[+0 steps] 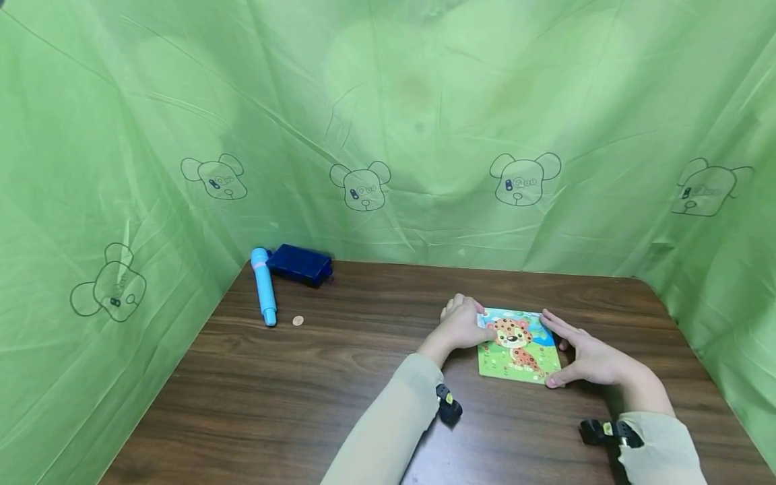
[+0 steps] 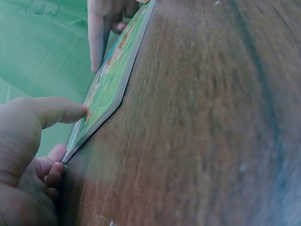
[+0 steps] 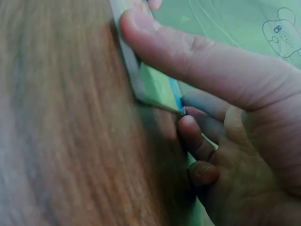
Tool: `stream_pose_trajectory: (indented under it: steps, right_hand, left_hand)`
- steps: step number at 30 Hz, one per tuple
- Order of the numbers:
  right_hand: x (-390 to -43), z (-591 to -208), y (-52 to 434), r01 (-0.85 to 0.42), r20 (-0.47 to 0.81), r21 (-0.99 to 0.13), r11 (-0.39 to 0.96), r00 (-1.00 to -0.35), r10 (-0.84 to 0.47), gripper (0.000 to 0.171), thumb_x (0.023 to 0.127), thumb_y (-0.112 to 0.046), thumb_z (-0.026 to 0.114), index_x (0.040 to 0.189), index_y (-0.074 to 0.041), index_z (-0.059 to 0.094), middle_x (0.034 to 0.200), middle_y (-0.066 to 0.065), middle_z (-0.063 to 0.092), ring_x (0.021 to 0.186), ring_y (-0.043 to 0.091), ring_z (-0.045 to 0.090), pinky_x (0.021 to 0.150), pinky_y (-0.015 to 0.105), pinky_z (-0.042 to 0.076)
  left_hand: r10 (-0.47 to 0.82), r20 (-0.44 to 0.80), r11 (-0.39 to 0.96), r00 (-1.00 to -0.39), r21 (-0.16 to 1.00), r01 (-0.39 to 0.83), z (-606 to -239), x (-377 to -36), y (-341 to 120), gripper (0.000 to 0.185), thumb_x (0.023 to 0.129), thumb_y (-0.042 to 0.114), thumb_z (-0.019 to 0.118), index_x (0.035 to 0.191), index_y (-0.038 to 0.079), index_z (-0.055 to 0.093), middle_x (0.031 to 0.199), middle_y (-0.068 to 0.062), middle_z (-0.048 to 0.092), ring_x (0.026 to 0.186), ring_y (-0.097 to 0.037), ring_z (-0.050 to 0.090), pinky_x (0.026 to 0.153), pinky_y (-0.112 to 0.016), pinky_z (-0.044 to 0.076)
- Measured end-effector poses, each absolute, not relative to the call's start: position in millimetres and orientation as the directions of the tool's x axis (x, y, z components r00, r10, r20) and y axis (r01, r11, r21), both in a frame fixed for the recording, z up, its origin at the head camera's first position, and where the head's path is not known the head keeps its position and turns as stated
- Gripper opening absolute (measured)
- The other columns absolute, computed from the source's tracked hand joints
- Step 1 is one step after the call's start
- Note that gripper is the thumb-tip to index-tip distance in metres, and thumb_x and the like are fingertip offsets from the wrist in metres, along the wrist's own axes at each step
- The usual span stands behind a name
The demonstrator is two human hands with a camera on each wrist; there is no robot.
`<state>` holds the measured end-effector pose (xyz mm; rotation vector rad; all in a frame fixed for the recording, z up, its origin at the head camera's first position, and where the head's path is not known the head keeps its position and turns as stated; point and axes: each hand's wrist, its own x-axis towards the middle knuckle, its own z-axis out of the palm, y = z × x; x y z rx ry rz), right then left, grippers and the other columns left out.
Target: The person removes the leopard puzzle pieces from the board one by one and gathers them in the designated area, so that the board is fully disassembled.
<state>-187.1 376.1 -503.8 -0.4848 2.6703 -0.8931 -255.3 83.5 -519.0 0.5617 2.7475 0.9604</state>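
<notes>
A square, thick-edged puzzle board [image 1: 518,364] with a cartoon leopard on it lies on the right part of the table. At its left edge my left hand [image 1: 462,325] holds it, thumb on the picture and other fingers at the edge. The thumb [image 2: 59,110] and curled fingers are clear in the left wrist view. My right hand [image 1: 597,357] spans the right side, thumb by the near corner and forefinger by the far one. In the right wrist view the thumb [image 3: 183,54] crosses the board's edge; some fingertips are hidden behind it.
A light-blue stick with a rounded head [image 1: 264,286] lies at the table's far left. Beside it sits a dark-blue box [image 1: 300,263]. A small round beige disc [image 1: 298,320] lies nearby. Green cloth [image 1: 424,135] hangs around the wooden table [image 1: 339,377].
</notes>
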Motion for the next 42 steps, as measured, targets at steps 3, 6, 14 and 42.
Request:
stream_pose_trajectory:
  steps: [3, 6, 14, 42]
  right_hand:
    - [-188, -502, 375, -0.226, -0.159, -0.625, 0.747, -0.900, -0.406, 0.128, 0.076, -0.040, 0.101, 0.171, -0.001, 0.026, 0.174, 0.024, 0.026, 0.108, 0.021, 0.047, 0.089, 0.034, 0.042]
    - [-189, -501, 374, -0.224, -0.164, -0.628, 0.745, -0.898, -0.408, 0.129, 0.075, -0.041, 0.101, 0.171, 0.001, 0.026, 0.175, 0.027, 0.023, 0.110, 0.022, 0.049, 0.089, 0.034, 0.044]
    - [-192, -500, 374, -0.229, -0.163, -0.628, 0.744, -0.896, -0.414, 0.130, 0.073, -0.042, 0.102, 0.170, 0.001, 0.027, 0.174, 0.028, 0.024, 0.111, 0.024, 0.050, 0.089, 0.033, 0.046]
    - [-194, -491, 350, -0.300, -0.077, -0.566, 0.768, -0.908, -0.411, 0.120, 0.071, -0.052, 0.101, 0.166, -0.007, 0.044, 0.176, 0.023, 0.028, 0.128, 0.035, 0.042, 0.100, 0.057, 0.046]
  left_hand:
    - [0.409, -0.048, 0.715, -0.911, 0.638, 0.287, -518, -255, 84, 0.047, 0.088, 0.042, 0.083, 0.123, 0.017, 0.064, 0.118, 0.004, 0.051, 0.109, -0.013, 0.044, 0.100, -0.032, 0.038]
    - [0.411, -0.058, 0.710, -0.910, 0.647, 0.280, -517, -256, 83, 0.047, 0.087, 0.041, 0.083, 0.122, 0.016, 0.064, 0.117, 0.004, 0.051, 0.108, -0.013, 0.044, 0.099, -0.032, 0.038]
    - [0.413, -0.061, 0.693, -0.909, 0.668, 0.270, -519, -259, 82, 0.050, 0.087, 0.042, 0.085, 0.125, 0.017, 0.065, 0.119, 0.006, 0.053, 0.112, -0.013, 0.045, 0.103, -0.031, 0.039]
    - [0.394, 0.038, 0.599, -0.918, 0.748, 0.288, -523, -264, 84, 0.037, 0.098, 0.025, 0.081, 0.131, 0.015, 0.068, 0.099, 0.012, 0.064, 0.092, -0.004, 0.056, 0.105, -0.034, 0.039]
